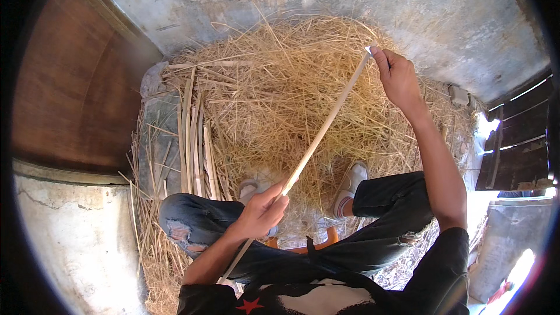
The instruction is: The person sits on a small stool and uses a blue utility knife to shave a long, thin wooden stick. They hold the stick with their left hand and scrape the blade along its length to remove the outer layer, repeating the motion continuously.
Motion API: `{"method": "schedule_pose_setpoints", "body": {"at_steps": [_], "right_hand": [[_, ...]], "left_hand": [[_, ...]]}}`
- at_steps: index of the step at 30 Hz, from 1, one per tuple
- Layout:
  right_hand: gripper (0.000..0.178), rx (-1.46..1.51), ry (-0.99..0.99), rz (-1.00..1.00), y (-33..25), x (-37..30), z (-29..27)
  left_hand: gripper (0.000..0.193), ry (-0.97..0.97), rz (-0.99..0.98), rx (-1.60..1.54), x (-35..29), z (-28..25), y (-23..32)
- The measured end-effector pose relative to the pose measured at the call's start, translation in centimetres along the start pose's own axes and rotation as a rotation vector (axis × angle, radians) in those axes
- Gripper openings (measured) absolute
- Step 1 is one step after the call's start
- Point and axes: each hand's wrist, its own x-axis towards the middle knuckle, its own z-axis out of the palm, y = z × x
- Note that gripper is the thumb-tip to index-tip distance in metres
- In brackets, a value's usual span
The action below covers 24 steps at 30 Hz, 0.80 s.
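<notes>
I am sitting with my knees apart, and a long pale strip of split cane [324,125] runs slantwise across my lap, from near left up to far right. My left hand [261,213] is clenched around its lower part, just above my left knee, with the thumb laid along the strip; a short tail of it runs on below that hand toward my body. My right hand [398,77] is stretched out to the far right and pinches the strip's upper end between fingers and thumb (the very tip shows as a small white corner beside my fingertips).

Under and beyond the strip lies a broad heap of straw [274,81], spreading across the floor up to the grey concrete wall [408,6] at the far side. On the left of the heap, more pale strips [195,146] lie side by side, pointing away from me. My white shoes [352,182] rest in the straw between my knees, and an orange stool edge [326,239] peeks out beneath my dark jeans [385,221].

A brown wooden panel [70,81] stands at the far left. I see no packages or signs; the only mark is a red star [249,305] on my black shirt, near the bottom edge.
</notes>
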Motion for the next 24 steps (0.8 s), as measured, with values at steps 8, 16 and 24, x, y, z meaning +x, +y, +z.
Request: {"method": "schedule_pose_setpoints", "body": {"at_steps": [8,16,24], "right_hand": [[0.049,0.035,-0.117,-0.151,-1.7,-2.9,3.5],[0.044,0.083,-0.150,0.029,-2.6,-0.6,1.0],[0.049,0.001,-0.280,-0.106,-5.4,-3.6,4.6]], "left_hand": [[0.049,0.012,0.001,-0.148,0.3,-0.2,0.0],[0.051,-0.014,-0.029,-0.206,0.6,-0.3,0.8],[0.050,0.085,-0.020,-0.198,0.6,-0.7,0.8]]}}
